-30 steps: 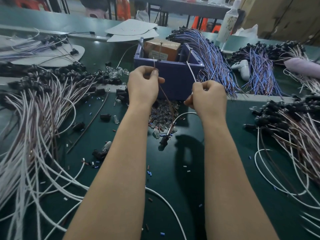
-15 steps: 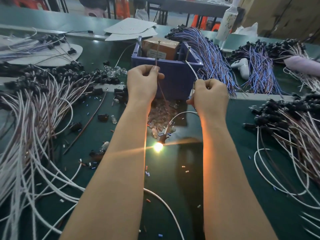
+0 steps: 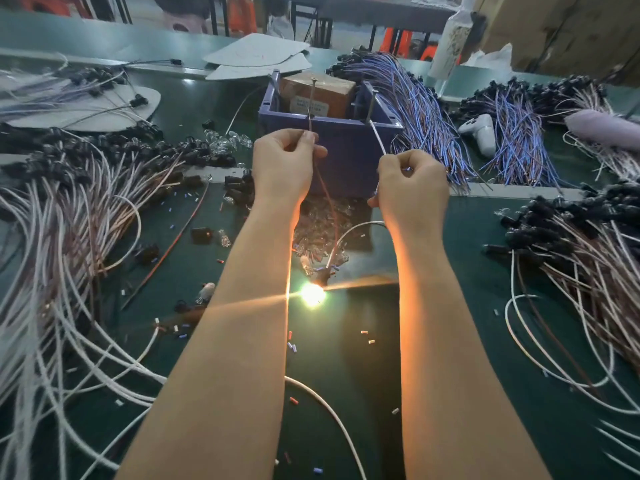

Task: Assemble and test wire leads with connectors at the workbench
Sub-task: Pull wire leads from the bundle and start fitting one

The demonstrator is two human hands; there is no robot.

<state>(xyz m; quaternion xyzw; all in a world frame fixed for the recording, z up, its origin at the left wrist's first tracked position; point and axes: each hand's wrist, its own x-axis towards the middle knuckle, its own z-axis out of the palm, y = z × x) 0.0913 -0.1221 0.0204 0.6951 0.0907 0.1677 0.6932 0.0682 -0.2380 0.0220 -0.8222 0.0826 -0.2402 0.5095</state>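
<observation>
Before the bin (image 3: 346, 150), the left hand (image 3: 282, 164) is pinching a brown lead (image 3: 325, 197), the right hand (image 3: 412, 188) gripping a white lead (image 3: 377, 140); on the tabletop (image 3: 346, 368) short of the bin, glare is swallowing their bulb (image 3: 312, 293).

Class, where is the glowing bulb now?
Head view, centre: the glowing bulb is down at the bench between the forearms, below the brown wire (left hand) and white wire (right hand), before the blue bin.
</observation>
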